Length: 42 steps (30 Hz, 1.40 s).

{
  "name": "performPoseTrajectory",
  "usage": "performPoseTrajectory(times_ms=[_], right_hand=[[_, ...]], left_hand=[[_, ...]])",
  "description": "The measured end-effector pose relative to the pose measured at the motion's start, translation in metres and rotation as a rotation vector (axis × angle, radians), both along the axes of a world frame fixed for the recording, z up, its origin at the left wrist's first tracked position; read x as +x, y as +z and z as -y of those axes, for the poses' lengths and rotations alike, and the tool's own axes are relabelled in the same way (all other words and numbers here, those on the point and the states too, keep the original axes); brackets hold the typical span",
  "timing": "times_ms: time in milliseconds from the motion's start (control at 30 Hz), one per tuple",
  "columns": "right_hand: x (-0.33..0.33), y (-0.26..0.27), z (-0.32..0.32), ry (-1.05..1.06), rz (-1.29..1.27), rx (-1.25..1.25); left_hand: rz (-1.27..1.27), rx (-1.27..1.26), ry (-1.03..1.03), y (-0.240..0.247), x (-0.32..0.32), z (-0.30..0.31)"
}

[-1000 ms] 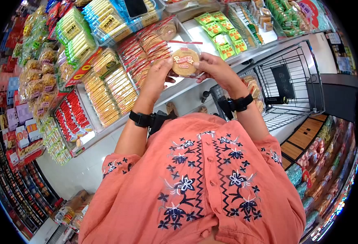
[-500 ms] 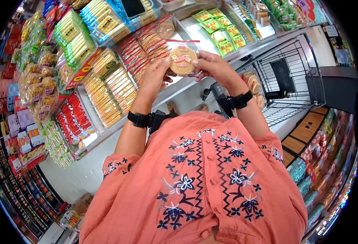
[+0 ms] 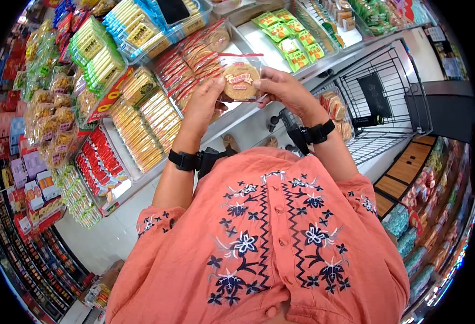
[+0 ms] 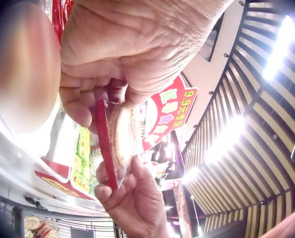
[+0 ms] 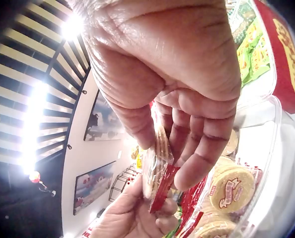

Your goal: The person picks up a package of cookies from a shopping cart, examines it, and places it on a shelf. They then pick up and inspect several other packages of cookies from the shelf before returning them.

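A clear packet of round, flat biscuits (image 3: 241,81) with a red printed label and a red edge is held up between both hands, label side up. The left hand (image 3: 204,105) pinches its left side, thumb on top. On its right side the right hand (image 3: 289,92) grips it with thumb above and fingers curled beneath. Seen edge-on in the left wrist view, the packet (image 4: 120,136) shows a short stack of biscuits in the wrapper. Just behind it lies a tray of similar red-edged biscuit packets (image 3: 191,62).
Snack bins spread across the counter: green packets (image 3: 289,40), yellow sticks (image 3: 135,129), red packets (image 3: 100,159). A phone (image 3: 172,11) lies on blue-wrapped sticks. To the right stands a wire shopping cart (image 3: 383,108) with biscuit packs (image 3: 334,113) and a dark bottle (image 3: 368,121) inside.
Both hands keep their hold on the biscuit packet, which shifts only slightly left in the head view. The shelves and cart drift a little as the head view moves.
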State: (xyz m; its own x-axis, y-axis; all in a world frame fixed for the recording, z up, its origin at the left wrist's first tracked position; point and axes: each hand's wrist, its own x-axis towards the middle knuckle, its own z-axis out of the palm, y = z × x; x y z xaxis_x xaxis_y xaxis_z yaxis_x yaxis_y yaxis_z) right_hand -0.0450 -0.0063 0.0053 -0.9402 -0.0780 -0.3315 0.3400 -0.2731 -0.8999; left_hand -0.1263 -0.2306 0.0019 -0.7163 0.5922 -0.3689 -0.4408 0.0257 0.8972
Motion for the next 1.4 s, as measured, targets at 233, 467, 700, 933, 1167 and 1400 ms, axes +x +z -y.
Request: performPoseTrajectory(times_ms=[233, 467, 700, 933, 1167, 1400], right_hand=[[-0.002, -0.002, 0.001, 0.006, 0.006, -0.003], [-0.004, -0.008, -0.002, 0.074, 0.023, 0.01], [-0.009, -0.001, 0.002, 0.103, 0.024, 0.072], [-0.024, -0.009, 0.003, 0.152, -0.054, 0.224], [-0.043, -0.04, 0.004, 0.173, -0.087, 0.346], [-0.056, -0.057, 0.009, 0.242, -0.113, 0.694]], left_hand=[[-0.03, -0.008, -0.006, -0.005, -0.004, 0.003], [-0.103, -0.02, 0.01, -0.001, -0.014, 0.007], [-0.239, -0.037, 0.068, 0.005, -0.042, 0.004], [-0.682, -0.213, -0.119, 0.001, -0.061, 0.005], [-0.922, -0.452, -0.15, -0.006, -0.061, 0.01], [-1.124, -0.584, -0.138, -0.024, -0.052, 0.015]])
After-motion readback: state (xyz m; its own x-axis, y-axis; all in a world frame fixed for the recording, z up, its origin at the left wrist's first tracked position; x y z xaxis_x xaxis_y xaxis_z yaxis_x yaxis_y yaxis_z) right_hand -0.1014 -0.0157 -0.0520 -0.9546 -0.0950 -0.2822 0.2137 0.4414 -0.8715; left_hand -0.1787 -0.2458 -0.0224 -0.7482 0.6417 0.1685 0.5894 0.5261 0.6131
